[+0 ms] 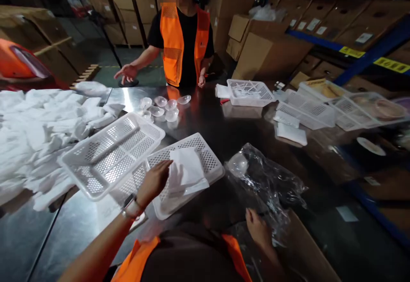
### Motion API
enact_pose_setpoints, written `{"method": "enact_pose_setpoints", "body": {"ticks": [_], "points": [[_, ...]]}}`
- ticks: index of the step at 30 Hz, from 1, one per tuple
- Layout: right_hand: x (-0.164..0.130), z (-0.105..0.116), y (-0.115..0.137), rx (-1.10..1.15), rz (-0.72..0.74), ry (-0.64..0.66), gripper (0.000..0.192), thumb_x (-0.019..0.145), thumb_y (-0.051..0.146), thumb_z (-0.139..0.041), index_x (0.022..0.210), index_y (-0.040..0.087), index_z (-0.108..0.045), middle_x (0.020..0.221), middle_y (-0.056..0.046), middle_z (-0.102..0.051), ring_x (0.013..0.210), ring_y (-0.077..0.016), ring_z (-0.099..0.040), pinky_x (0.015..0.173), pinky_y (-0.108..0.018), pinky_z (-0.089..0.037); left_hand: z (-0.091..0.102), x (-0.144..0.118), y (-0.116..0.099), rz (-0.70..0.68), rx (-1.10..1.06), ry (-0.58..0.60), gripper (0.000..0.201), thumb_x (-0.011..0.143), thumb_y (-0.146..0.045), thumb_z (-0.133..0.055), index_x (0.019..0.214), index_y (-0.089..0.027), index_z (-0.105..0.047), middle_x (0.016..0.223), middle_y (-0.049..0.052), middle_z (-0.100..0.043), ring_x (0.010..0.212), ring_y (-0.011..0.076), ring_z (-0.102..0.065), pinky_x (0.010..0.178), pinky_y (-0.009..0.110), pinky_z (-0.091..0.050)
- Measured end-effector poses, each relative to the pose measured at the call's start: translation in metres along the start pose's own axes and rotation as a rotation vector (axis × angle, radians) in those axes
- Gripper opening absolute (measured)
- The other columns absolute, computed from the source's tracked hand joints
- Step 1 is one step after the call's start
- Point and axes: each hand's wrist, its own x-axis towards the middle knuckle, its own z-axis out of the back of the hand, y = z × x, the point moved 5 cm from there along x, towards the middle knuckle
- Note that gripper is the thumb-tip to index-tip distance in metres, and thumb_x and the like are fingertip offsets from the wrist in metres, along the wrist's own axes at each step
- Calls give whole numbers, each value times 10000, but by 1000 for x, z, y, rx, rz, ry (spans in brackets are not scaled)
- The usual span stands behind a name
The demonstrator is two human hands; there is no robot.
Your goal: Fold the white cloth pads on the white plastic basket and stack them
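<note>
My left hand (155, 182), with a watch at the wrist, reaches over a white perforated basket (209, 156). Its fingers are stretched out at the left edge of a flat white packet (187, 171) lying across the basket. Low on the right, my right hand (258, 228) is held with its fingers curled together; whatever they may hold is hidden. Beside that hand spreads a crumpled clear plastic bag (272, 184), with a clear rounded plastic piece (238, 164) at its far left end. A second white basket (112, 156) stands left of the first and overlaps it.
White wrapped packets (41, 124) are heaped at left. Several clear rounded pieces (166, 107) lie farther back. More baskets (250, 92) stand at the back right, near white packets (290, 130). A person in an orange vest (173, 43) stands across the metal table (205, 120), one hand extended.
</note>
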Motion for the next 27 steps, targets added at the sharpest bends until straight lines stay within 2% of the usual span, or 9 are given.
{"method": "enact_pose_setpoints", "body": {"ticks": [3,5,7,9,12,15,21,25,27], "points": [[43,-24,63,-3,466,61,203,940,228,-595,1064,277,-748,1095,-117,-742,1067,-230,-684,957,-375,-514,-23,54,-26,-329,218,250,416,991,-245,-380,1347,-208,-591,1455,100,-572,1400,244,-464,1183,481,-332],[69,-32,110,-60,837,-25,290,948,203,-570,1174,326,-704,1272,-59,-689,1255,-230,-583,1088,-449,-430,-47,78,-32,-451,321,362,424,988,-287,-425,1391,-239,-552,1527,81,-494,1449,250,-394,1199,507,-289],[83,-35,143,-97,1129,-153,330,938,157,-563,1194,327,-686,1336,-28,-656,1326,-212,-514,1142,-475,-368,-70,89,-29,-491,394,386,471,993,-346,-433,1451,-249,-482,1564,73,-441,1462,257,-372,1202,514,-269],[84,-34,159,-114,1309,-265,292,935,151,-558,1149,292,-698,1355,-19,-646,1362,-201,-473,1172,-473,-328,-85,89,-21,-496,435,352,512,1003,-395,-406,1494,-248,-420,1573,71,-424,1460,258,-376,1206,500,-254],[71,-30,159,-164,1381,-342,288,951,171,-521,1165,278,-682,1407,2,-608,1403,-183,-426,1200,-454,-297,-97,79,-12,-516,446,292,550,1005,-447,-380,1517,-244,-383,1578,73,-412,1466,261,-366,1217,483,-224],[64,-23,149,-164,1330,-365,397,945,133,-487,1297,275,-604,1415,-16,-600,1401,-183,-430,1197,-460,-310,-98,73,-14,-529,431,256,579,1000,-464,-384,1529,-228,-361,1586,82,-398,1478,268,-341,1225,480,-202],[89,-13,122,83,1170,-367,724,861,290,-706,1493,227,-359,1476,-162,-496,1417,-312,-397,1110,-595,-390,-72,53,-13,-566,298,303,580,999,-359,-378,1555,-216,-299,1596,89,-383,1493,245,-310,1244,493,-187],[89,-32,129,26,1298,-200,569,884,179,-627,1421,304,-488,1425,-87,-572,1397,-264,-434,1125,-550,-380,-42,12,7,-688,225,272,593,960,-179,-358,1550,-193,-316,1529,125,-481,1455,228,-388,1220,465,-296],[84,-41,140,85,1370,-140,484,891,86,-523,1331,276,-589,1333,-84,-650,1344,-229,-505,1096,-493,-420,-34,-6,15,-756,292,258,600,956,-131,-378,1543,-246,-328,1514,108,-504,1438,218,-417,1207,460,-321]]}}
